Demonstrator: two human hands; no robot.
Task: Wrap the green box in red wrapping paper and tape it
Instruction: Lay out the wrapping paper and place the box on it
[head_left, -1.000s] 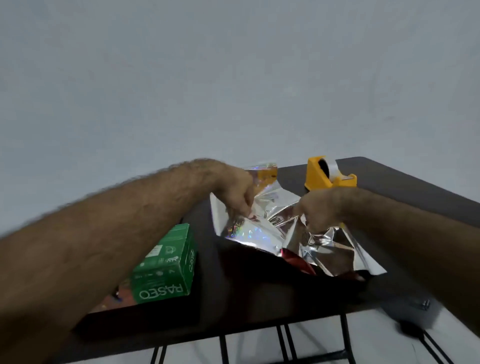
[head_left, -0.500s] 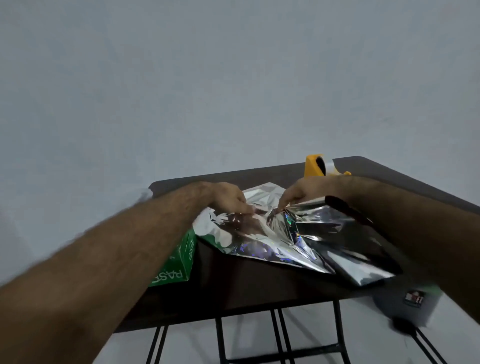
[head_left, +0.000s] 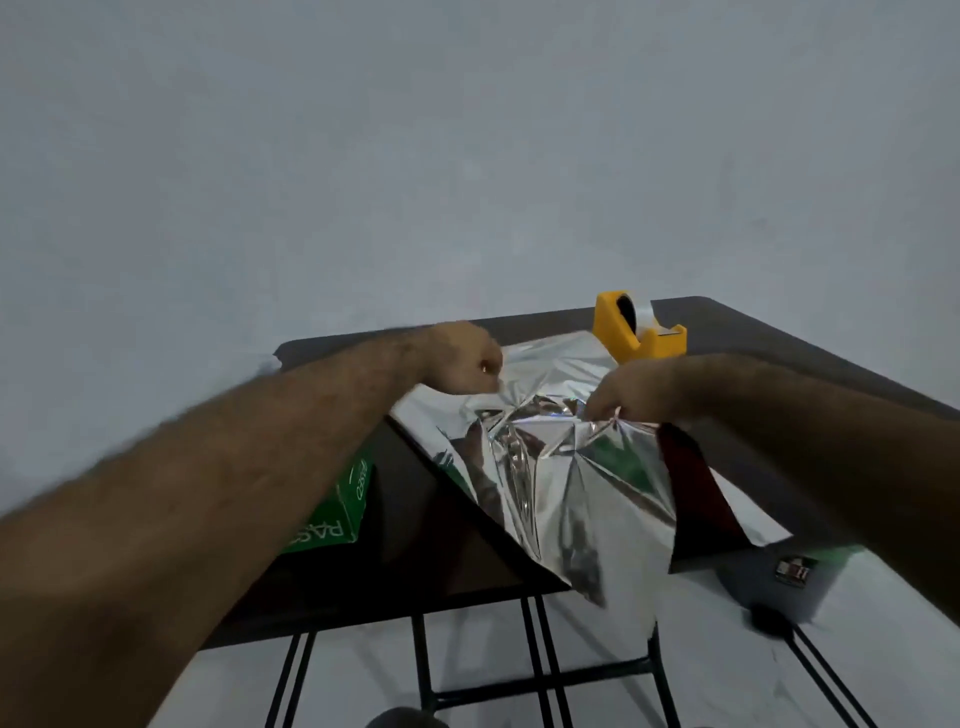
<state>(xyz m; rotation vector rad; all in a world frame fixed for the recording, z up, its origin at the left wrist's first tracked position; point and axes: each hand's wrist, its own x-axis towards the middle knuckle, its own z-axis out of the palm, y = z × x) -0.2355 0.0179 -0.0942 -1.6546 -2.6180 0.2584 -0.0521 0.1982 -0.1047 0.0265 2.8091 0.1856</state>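
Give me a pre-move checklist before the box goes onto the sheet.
1. Wrapping paper spread flat: not ok, creased, near edge hangs off the table.
2. Left hand grips paper: ok.
3. Right hand pinches paper: ok.
4. Green box within reach: ok, beside the sheet, partly hidden by the left forearm.
5. Tape dispenser at hand: ok, behind the paper.
6. Red side down: cannot tell.

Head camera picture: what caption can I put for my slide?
Two hands, left and right, spread shiny wrapping paper beside a green box.
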